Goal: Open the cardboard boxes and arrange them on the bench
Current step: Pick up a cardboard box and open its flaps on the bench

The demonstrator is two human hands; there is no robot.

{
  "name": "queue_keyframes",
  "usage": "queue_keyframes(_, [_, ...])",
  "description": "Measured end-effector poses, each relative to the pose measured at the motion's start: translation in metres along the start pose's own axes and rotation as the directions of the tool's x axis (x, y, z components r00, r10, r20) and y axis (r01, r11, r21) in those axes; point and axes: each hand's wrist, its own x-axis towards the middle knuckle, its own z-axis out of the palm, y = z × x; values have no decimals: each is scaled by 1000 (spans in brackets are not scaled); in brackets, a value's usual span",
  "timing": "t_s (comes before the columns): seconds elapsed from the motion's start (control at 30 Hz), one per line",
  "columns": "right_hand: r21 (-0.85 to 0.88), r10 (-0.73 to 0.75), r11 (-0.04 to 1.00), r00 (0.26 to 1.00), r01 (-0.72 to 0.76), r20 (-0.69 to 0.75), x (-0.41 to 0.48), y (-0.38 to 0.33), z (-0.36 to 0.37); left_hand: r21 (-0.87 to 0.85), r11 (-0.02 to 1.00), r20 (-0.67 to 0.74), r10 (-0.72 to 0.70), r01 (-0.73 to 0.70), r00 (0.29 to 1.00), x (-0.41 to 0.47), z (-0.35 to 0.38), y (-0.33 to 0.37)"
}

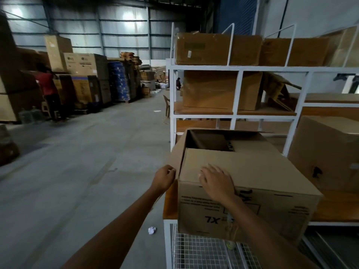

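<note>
Left hand (165,176) pinching a flap (177,153), right hand (216,181) flat beside it, you have the box (252,210) half open on the bench (169,202).

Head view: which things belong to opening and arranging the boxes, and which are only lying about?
Job: open cardboard box; its side flap, pinched by left hand; right hand flat on top flap; bench; closed box beside it.
Lying about: crumpled paper on floor; plastic chair; far stacked cartons.
</note>
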Motion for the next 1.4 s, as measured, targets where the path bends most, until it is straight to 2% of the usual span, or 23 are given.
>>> queue_keyframes(0.1, [43,-34,999,996,31,78,5,10,-4,43,998,-73,43,-40,996,12,5,14])
queue_keyframes(0.2, [115,-59,993,987,42,148,11,27,-14,102,987,21,121,-123,992,29,7,34])
queue_keyframes(0.3, [92,-20,996,984,4,176,15,46,-28,206,949,109,220,-239,969,51,21,48])
queue_keyframes(0.43, [34,40,998,989,-45,145,30,81,-40,393,880,67,263,-267,963,90,39,56])
queue_keyframes(0.5, [31,61,997,990,-66,128,44,104,-42,463,827,108,304,-319,946,114,48,59])
queue_keyframes(0.63, [15,127,991,984,-130,121,86,154,-34,471,789,222,327,-395,918,162,72,72])
queue_keyframes(0.73, [92,185,976,975,-196,120,125,189,-24,486,780,256,304,-394,918,201,93,76])
queue_keyframes(0.8, [130,207,966,971,-223,123,153,210,-18,528,757,224,312,-384,923,229,105,76])
queue_keyframes(0.97, [83,242,966,969,-246,50,227,263,-13,537,778,-61,420,-325,906,304,121,90])
queue_keyframes(1.13, [56,310,948,948,-314,76,296,312,-3,554,786,-54,363,-274,930,379,125,83])
queue_keyframes(1.23, [61,385,919,919,-390,89,327,334,16,546,819,-50,243,-177,969,412,128,63])
queue_keyframes(1.33, [62,513,854,855,-517,68,350,357,40,402,915,-89,81,-38,993,432,132,45])
queue_keyframes(1.4, [76,593,801,805,-593,30,358,367,53,242,970,-27,8,-1,1000,443,135,37])
